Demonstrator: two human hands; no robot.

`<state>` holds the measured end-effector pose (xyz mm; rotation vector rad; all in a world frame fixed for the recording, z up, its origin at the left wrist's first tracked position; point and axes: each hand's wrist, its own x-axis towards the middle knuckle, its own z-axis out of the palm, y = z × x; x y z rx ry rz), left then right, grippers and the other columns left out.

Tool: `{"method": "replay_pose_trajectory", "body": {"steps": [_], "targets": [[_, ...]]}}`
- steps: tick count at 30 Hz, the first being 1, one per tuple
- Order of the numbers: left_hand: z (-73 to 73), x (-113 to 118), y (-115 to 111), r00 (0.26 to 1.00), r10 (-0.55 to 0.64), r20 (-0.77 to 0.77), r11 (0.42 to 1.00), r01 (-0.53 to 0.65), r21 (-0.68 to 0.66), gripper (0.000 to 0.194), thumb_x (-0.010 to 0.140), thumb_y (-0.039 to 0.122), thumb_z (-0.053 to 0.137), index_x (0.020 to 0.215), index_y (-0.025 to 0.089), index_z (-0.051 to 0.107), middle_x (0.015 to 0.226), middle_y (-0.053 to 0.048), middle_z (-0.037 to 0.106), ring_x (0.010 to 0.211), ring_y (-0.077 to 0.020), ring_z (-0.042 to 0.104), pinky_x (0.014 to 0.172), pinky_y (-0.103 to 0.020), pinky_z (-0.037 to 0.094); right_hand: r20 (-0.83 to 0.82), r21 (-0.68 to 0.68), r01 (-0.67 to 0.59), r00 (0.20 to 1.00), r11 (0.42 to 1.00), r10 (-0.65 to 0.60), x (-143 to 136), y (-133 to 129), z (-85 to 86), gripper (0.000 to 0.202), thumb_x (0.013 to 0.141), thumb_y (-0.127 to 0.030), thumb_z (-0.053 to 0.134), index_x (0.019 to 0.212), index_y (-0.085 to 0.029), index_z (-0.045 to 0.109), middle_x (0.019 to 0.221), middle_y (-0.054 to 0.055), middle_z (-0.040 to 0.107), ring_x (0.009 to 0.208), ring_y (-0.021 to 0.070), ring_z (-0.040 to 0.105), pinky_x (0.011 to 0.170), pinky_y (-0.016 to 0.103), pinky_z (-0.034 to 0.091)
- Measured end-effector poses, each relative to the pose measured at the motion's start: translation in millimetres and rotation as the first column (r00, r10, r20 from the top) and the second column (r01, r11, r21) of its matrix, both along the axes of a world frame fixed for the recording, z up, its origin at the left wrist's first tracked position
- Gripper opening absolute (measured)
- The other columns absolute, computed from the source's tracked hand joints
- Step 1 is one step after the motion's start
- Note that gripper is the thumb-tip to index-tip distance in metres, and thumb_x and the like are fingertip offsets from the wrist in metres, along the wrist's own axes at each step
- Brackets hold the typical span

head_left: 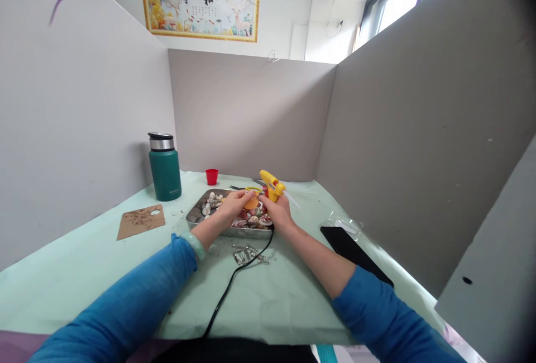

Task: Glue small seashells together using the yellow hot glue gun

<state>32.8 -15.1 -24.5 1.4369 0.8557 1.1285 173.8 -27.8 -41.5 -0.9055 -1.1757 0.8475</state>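
The person's left hand (234, 205) pinches an orange piece (252, 202) above a metal tray (249, 233), toward the far edge of the desk (301, 296). The right hand (280, 212) is closed around a yellow glue gun (272, 184); whether its fingertips also touch the piece cannot be told.

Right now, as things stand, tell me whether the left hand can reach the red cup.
Probably yes: the red cup stands just beyond the metal tray with nothing tall between, though the left hand is holding an orange piece.
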Motion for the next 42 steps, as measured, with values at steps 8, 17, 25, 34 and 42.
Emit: {"method": "replay_pose_trajectory", "body": {"steps": [8,17,25,34,42], "targets": [[-2.6,-1.1,1.8,1.000,0.011,0.000,0.999,-0.011,0.046,0.036,0.076,0.047,0.068,0.083,0.013,0.058,0.062,0.000,0.061,0.043,-0.0096,0.057,0.035,-0.017,0.038,0.023,0.014,-0.024,0.999,1.000,0.024,0.9,0.4,-0.4,0.037,0.065,-0.033,0.065,0.097,-0.017,0.056,0.052,-0.008,0.050,0.041,0.0087,0.044,0.040,0.020,0.035],[0.2,-2.6,0.5,1.000,0.008,0.003,0.999,-0.008,0.035,0.035,0.078,0.044,0.067,0.090,0.012,0.061,0.064,-0.001,0.063,0.044,-0.0097,0.057,0.036,-0.017,0.037,-0.018,0.008,-0.051,0.999,0.999,0.051,-0.1,-2.1,3.0,0.037,0.063,-0.033,0.067,0.093,-0.017,0.054,0.049,-0.009,0.050,0.039,0.0080,0.043,0.037,0.019,0.034],[2.1,-2.6,-1.6,1.000,0.019,-0.010,0.999,-0.018,0.030,0.033,0.078,0.043,0.067,0.089,0.012,0.062,0.063,-0.002,0.063,0.044,-0.0102,0.057,0.037,-0.018,0.037,-0.045,0.027,-0.075,0.996,0.997,0.076,1.4,-0.8,1.9,0.039,0.062,-0.034,0.069,0.094,-0.017,0.054,0.054,-0.008,0.051,0.041,0.0074,0.045,0.039,0.019,0.036],[-2.9,-3.1,5.0,0.999,-0.003,-0.035,1.000,0.002,-0.015,0.035,0.079,0.046,0.066,0.083,0.011,0.059,0.059,-0.002,0.063,0.043,-0.0100,0.057,0.037,-0.017,0.036,-0.029,-0.032,-0.036,0.999,0.999,0.035,0.4,0.2,1.8,0.039,0.062,-0.033,0.068,0.095,-0.016,0.055,0.055,-0.008,0.052,0.042,0.0081,0.045,0.039,0.020,0.035],[0.7,-2.0,0.6,0.996,-0.084,0.023,0.996,0.085,-0.021,0.035,0.072,0.038,0.075,0.089,0.011,0.060,0.072,-0.003,0.064,0.051,-0.0100,0.061,0.037,-0.016,0.041,-0.083,-0.063,-0.009,0.997,0.998,0.004,-0.3,-0.3,4.4,0.038,0.060,-0.029,0.068,0.093,-0.017,0.055,0.053,-0.007,0.052,0.042,0.0087,0.044,0.039,0.021,0.034]]}}
